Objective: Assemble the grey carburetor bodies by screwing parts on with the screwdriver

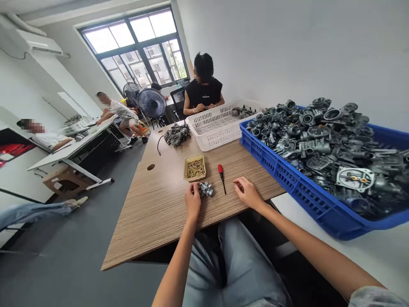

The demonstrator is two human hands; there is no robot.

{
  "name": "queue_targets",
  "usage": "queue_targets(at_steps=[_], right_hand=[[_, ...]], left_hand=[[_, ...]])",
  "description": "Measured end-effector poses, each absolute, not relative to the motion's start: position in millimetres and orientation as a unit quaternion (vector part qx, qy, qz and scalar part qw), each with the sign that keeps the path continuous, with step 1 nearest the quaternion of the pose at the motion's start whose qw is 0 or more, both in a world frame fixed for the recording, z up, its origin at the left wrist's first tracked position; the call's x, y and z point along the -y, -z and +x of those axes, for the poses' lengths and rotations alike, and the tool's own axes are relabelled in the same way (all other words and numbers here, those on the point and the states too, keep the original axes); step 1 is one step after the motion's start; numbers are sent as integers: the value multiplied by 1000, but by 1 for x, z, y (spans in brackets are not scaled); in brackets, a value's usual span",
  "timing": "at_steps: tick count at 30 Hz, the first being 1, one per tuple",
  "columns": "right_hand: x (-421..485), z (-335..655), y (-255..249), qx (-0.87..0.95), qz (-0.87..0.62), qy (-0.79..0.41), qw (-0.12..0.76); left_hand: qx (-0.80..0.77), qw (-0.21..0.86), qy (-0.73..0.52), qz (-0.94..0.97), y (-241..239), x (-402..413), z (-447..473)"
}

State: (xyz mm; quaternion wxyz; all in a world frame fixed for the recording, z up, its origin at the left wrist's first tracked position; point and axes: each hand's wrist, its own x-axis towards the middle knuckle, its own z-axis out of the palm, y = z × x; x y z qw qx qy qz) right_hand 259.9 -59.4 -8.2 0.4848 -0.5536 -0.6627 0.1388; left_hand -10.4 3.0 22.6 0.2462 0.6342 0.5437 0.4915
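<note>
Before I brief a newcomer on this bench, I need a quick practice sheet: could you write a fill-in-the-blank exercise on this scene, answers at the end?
1. Between the left hand and the right hand lies a screwdriver whose handle is ____.
2. Of those two hands, the one nearer the carburetor body on the table is the ____ one.
3. The heaped crate is coloured ____.
4. The other large crate, nearer the seated co-worker, is coloured ____.

Missing words: red; left; blue; white.
</note>
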Motion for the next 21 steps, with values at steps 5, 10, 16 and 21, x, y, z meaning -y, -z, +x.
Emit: queue_targets(at_steps=[5, 10, 16, 21], right_hand=[[59, 259, 7, 667, -548, -144, 484], [62, 258, 4, 685, -548, -133, 462], [63, 258, 2, 691, -557, -123, 444], [64, 259, 3, 691, -566, -121, 434]], left_hand=[[-614, 53, -305, 726, -42, 4, 26], [-633, -18, -181, 752, -40, 9, 61], [-513, 84, -303, 799, -33, -1, 35], [-452, 251, -371, 771, -31, -10, 0]])
